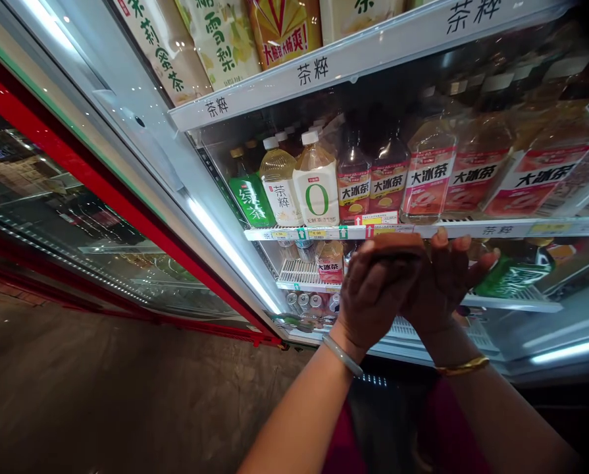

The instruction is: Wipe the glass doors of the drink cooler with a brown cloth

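A folded brown cloth is held in my left hand, its fingers wrapped round it, just in front of the shelf's label strip. My right hand is beside it, fingers stretched up and apart near the strip; its palm side meets the cloth, though the contact is partly hidden. Behind the hands stand large drink bottles: a green-labelled one, a white-labelled one with a green zero, and several iced tea bottles with red or pink labels.
Above is another shelf of large bottles. Lower down are a wire rack, cans and a green bottle. A lit fridge frame runs along the left, with a red-edged glass door beyond it over the brown floor.
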`<state>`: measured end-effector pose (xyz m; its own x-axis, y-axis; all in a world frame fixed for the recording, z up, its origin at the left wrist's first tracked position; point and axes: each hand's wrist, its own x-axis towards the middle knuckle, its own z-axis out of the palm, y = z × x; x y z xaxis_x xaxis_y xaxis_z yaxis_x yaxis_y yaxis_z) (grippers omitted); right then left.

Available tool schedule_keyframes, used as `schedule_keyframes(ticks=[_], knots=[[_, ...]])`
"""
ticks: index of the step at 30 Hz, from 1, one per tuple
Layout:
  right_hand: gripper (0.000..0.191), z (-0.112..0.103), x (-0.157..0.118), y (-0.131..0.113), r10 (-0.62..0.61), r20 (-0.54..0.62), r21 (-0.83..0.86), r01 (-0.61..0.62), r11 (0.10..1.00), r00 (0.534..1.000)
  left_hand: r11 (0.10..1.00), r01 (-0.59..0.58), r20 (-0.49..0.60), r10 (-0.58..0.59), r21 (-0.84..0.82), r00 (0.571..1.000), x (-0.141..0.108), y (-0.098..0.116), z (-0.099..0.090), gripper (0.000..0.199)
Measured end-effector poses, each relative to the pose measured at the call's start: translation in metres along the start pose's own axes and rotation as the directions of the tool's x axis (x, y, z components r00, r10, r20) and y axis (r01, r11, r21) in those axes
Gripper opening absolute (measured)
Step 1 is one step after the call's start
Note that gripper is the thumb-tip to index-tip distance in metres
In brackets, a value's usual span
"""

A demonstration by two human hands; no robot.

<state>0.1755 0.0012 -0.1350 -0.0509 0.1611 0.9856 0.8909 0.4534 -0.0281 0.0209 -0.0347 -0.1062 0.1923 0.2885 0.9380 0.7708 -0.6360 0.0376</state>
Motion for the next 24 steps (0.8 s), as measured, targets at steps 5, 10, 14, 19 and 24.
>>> schedule_keyframes(ticks=[5,10,14,19,24], knots=[[0.060,-0.005,0.005,-0.006,0.024,0.021,0.011,-0.024,1.000,0.999,0.995,-0.103,-0.054,0.104,0.018,0.993,0.009,-0.016,-0.011,0.037],[0.054,-0.008,0.025,-0.037,0.100,0.090,0.121,-0.110,0.987,0.991,0.992,0.119,-0.196,-0.108,0.045,0.975,0.007,-0.016,-0.016,0.035],[0.052,-0.001,0.034,-0.054,0.075,0.079,0.100,-0.083,0.991,0.994,0.993,-0.110,-0.052,0.112,0.033,0.992,0.007,-0.031,-0.029,0.031],[0.052,0.007,0.038,-0.075,0.086,0.111,0.100,-0.097,0.990,0.990,0.984,0.133,-0.227,-0.103,0.120,0.968,0.008,-0.044,-0.041,0.038],[0.049,0.017,0.038,-0.084,-0.011,0.077,0.068,0.006,0.998,0.997,0.994,-0.076,-0.079,0.082,0.075,0.994,0.003,-0.064,-0.056,0.041]])
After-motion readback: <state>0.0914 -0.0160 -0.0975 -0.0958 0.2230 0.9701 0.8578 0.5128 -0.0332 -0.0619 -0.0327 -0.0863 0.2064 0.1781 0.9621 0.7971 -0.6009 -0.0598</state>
